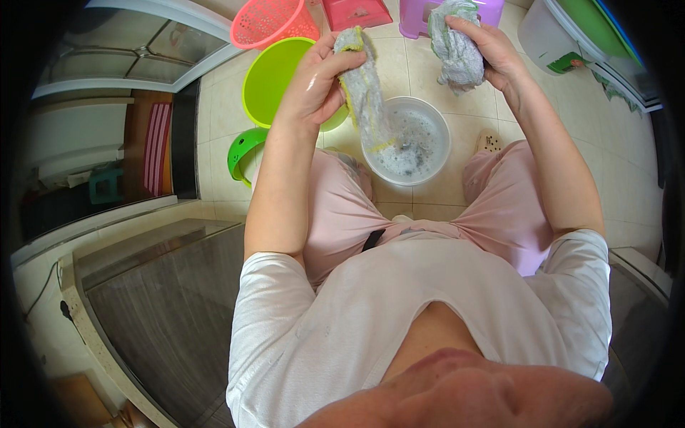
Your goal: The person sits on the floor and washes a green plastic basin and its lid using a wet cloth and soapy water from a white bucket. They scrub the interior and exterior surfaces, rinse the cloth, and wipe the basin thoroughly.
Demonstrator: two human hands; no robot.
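Observation:
My left hand (324,80) grips a wet grey cleaning cloth with yellow edging (366,96) near its top. The cloth hangs down over the left side of a white plastic basin (447,136), which stands on the floor between my legs and holds sudsy, greyish water. My right hand (495,56), up and to the right of the basin, is closed on a second grey cloth with green edging (455,51), bunched up. The two cloths are apart.
Left of the basin stand a lime green bucket (273,80), a pink perforated basket (275,24) and a green container (241,152). A red dustpan (356,13) and a purple stool (412,21) are at the top. A large white bucket (551,40) stands at upper right.

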